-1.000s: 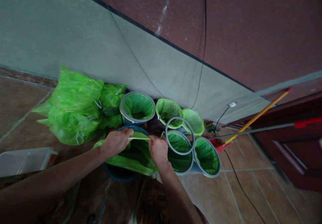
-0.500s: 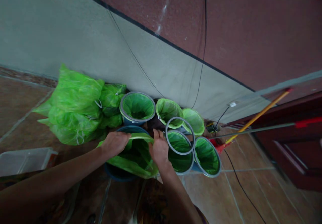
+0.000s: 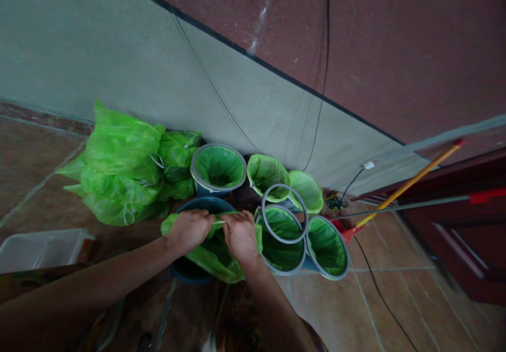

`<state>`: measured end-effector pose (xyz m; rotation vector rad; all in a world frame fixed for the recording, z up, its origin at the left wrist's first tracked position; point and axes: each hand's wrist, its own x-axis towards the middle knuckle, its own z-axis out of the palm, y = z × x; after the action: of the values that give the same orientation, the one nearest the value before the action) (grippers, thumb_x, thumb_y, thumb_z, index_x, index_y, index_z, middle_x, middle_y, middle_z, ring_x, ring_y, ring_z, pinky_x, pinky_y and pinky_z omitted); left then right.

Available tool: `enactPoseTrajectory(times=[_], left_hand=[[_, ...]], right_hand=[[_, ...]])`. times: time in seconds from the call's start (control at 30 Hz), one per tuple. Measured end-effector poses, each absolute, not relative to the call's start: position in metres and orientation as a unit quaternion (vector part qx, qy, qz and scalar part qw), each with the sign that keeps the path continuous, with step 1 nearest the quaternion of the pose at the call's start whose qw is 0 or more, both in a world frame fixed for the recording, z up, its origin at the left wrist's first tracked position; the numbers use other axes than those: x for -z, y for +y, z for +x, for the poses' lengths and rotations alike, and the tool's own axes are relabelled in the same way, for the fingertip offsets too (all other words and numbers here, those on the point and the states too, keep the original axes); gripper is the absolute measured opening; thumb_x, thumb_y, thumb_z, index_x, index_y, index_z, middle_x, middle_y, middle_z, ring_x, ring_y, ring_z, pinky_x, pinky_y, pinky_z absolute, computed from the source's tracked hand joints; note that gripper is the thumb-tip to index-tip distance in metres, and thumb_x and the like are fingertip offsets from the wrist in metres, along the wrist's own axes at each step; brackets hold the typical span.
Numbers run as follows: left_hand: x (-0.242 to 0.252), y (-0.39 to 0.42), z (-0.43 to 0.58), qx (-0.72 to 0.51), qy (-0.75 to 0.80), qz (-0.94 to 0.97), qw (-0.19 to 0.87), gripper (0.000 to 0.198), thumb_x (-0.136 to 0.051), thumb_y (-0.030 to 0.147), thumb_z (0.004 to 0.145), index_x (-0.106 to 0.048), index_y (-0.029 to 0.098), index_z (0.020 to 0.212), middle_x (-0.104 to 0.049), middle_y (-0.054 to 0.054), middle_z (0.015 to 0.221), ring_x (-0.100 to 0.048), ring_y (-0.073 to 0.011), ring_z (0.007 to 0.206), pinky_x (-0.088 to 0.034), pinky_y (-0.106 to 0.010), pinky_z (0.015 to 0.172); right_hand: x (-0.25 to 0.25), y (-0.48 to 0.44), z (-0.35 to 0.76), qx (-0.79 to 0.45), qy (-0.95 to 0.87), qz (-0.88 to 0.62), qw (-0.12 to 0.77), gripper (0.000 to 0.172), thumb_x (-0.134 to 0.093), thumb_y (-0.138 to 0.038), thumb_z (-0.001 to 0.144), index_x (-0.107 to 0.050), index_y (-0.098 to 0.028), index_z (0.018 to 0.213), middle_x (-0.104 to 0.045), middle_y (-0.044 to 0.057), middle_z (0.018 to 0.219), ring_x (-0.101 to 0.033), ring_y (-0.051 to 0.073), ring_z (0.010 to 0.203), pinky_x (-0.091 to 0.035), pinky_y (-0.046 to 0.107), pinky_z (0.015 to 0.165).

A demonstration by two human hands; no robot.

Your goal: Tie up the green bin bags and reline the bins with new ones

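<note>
A green trash bag (image 3: 215,260) hangs part open over a blue trash can (image 3: 205,203) in front of me. My left hand (image 3: 192,229) grips the far edge of its mouth. Close beside it, my right hand (image 3: 240,234) is closed on the same edge, and a short strip of rim shows between the two. The bag's lower part is inside the can's opening; its bottom is hidden. Just right of my right hand, a loose grey ring (image 3: 283,213) leans on a can lined with green (image 3: 282,257).
More lined cans stand close by, one with a grey rim (image 3: 219,167) and one at the right (image 3: 327,247). Full green bags (image 3: 122,167) are piled at the left against the wall. A clear plastic box (image 3: 43,249) and a yellow-handled broom (image 3: 411,181) flank the group.
My hands have come closer together along the bag's edge, the right one moving left. The bag's mouth has bunched and narrowed between them.
</note>
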<state>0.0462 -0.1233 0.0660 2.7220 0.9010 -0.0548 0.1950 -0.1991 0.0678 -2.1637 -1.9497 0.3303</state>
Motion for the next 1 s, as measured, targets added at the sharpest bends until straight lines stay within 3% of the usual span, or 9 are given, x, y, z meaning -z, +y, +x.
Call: enactPoseTrajectory(times=[0.3,0.77,1.0], left_hand=[[-0.062,-0.103,0.040,-0.014,0.342,0.935,0.093,0.029,-0.048,0.025,0.094,-0.075,0.018,0.088,-0.068,-0.011,0.096,-0.063,-0.0281,0.096,-0.048,-0.041,0.084],[-0.054,-0.101,0.039,-0.022,0.355,0.924,0.142,0.026,-0.049,0.025,0.093,-0.074,0.019,0.094,-0.067,-0.009,0.096,-0.063,-0.0231,0.092,-0.048,-0.035,0.083],[-0.062,-0.103,0.038,-0.032,0.340,0.925,0.168,0.028,-0.047,0.026,0.092,-0.072,0.017,0.101,-0.067,-0.011,0.102,-0.063,-0.0254,0.101,-0.049,-0.036,0.089]], right_hand=[[-0.067,-0.201,0.204,-0.090,-0.575,-0.798,0.155,0.033,-0.047,-0.019,0.095,-0.069,-0.025,0.119,-0.077,0.003,0.107,-0.071,0.016,0.094,-0.050,0.024,0.087],[-0.071,-0.201,0.206,-0.085,-0.551,-0.816,0.156,0.032,-0.045,-0.021,0.098,-0.070,-0.021,0.117,-0.076,0.005,0.111,-0.071,0.018,0.098,-0.050,0.025,0.088],[-0.074,-0.199,0.210,-0.097,-0.509,-0.845,0.131,0.031,-0.046,-0.022,0.097,-0.070,-0.023,0.116,-0.077,0.005,0.102,-0.072,0.018,0.089,-0.048,0.024,0.081]])
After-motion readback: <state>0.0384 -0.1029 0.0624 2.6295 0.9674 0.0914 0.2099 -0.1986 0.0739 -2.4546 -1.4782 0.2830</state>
